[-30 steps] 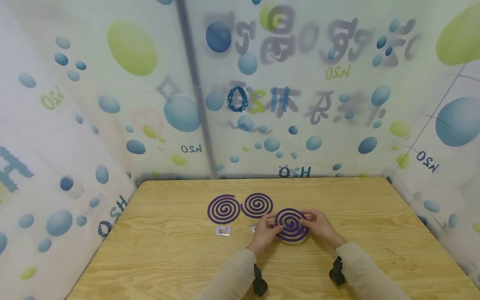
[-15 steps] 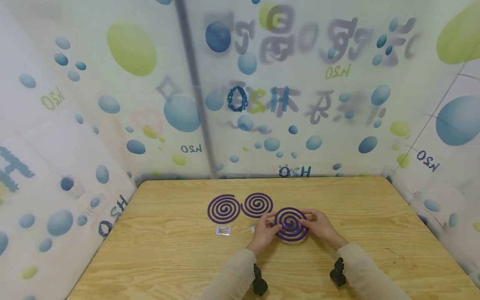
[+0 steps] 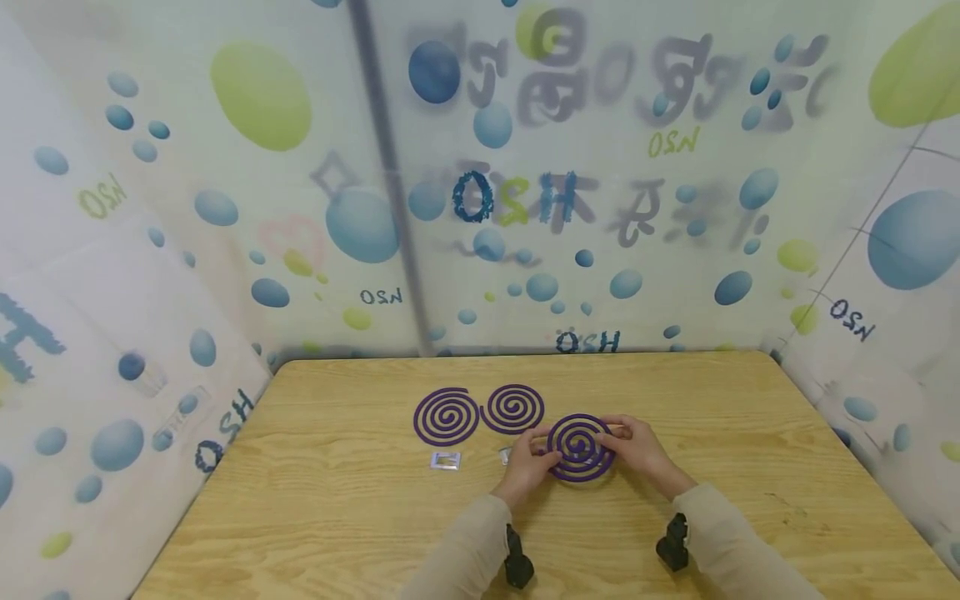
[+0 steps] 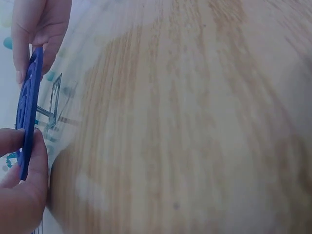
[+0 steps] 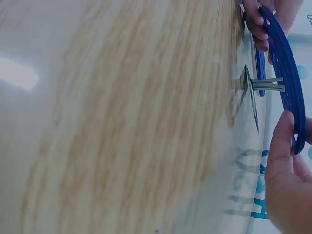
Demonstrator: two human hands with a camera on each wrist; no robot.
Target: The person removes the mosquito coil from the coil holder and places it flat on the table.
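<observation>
Both hands are holding one purple spiral coil (image 3: 580,447) just above the worktop (image 3: 750,433): left hand (image 3: 528,468) is pinching its left rim, right hand (image 3: 639,451) its right rim, fingers (image 5: 280,141) curling over the edge. Two more coils (image 3: 446,415) are lying flat just left of and behind the held coil. Two small metal stands (image 3: 446,460) are sitting left of it, nearer the person.

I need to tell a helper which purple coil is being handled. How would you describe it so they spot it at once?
On the wooden table, three purple spirals lie near the middle. It is the spiral coil closest to the person and farthest right, next to the two flat coils. It alone is lifted off the wood, with the left hand and right hand pinching its opposite edges.
</observation>
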